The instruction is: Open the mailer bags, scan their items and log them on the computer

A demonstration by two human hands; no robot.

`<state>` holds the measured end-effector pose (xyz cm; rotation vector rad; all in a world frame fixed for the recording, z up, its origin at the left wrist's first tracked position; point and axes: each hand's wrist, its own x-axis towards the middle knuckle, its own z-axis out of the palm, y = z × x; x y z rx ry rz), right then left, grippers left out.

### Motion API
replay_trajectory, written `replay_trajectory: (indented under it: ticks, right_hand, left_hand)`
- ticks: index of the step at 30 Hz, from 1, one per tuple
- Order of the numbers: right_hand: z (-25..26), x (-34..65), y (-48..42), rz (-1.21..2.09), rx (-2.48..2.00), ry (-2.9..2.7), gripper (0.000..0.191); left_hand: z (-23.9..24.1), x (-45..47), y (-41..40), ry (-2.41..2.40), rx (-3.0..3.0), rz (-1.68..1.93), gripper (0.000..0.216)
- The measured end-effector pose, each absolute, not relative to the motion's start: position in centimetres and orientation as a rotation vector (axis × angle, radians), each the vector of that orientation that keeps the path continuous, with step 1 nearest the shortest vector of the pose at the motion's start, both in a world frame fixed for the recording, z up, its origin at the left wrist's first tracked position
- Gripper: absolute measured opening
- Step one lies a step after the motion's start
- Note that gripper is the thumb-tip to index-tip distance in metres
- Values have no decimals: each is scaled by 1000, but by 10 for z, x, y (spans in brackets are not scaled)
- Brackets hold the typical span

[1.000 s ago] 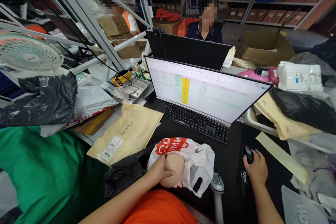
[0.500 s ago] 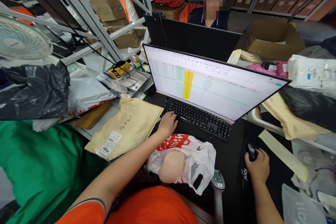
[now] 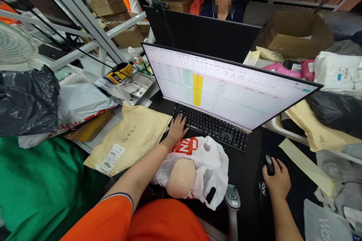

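Observation:
My left hand [image 3: 177,128] rests with fingers spread on the left end of a black keyboard [image 3: 215,128]. Over on the right, my right hand [image 3: 277,177] is wrapped around a black computer mouse [image 3: 269,165] on a dark mouse pad [image 3: 295,192]. Behind the keyboard stands a monitor [image 3: 226,86] showing a spreadsheet with a yellow column. Beside my left forearm lies a white and red plastic bag [image 3: 213,165], and a beige rounded pad [image 3: 181,178] is on it. A handheld barcode scanner [image 3: 232,196] sits right of the bag.
A yellow padded envelope [image 3: 132,139] with a label lies left of my arm. Packages are piled at the right, near a cardboard box [image 3: 296,37]. A bottle [image 3: 138,61] and a yellow device [image 3: 120,73] stand back left. A person [image 3: 223,3] is behind the second monitor [image 3: 198,30].
My left hand's fingers have stretched out and spread over the keyboard's left end. My right hand stays on the mouse. The camera view has shifted slightly.

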<state>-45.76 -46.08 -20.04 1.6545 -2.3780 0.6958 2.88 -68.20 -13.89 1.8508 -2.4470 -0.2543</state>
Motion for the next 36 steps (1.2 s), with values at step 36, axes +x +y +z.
replay_trajectory:
  ticks: [36]
  right_hand:
    - [-198, -455, -463, 714, 1488, -2375, 48]
  left_hand:
    - [-150, 24, -678, -2676, 1802, -48, 64]
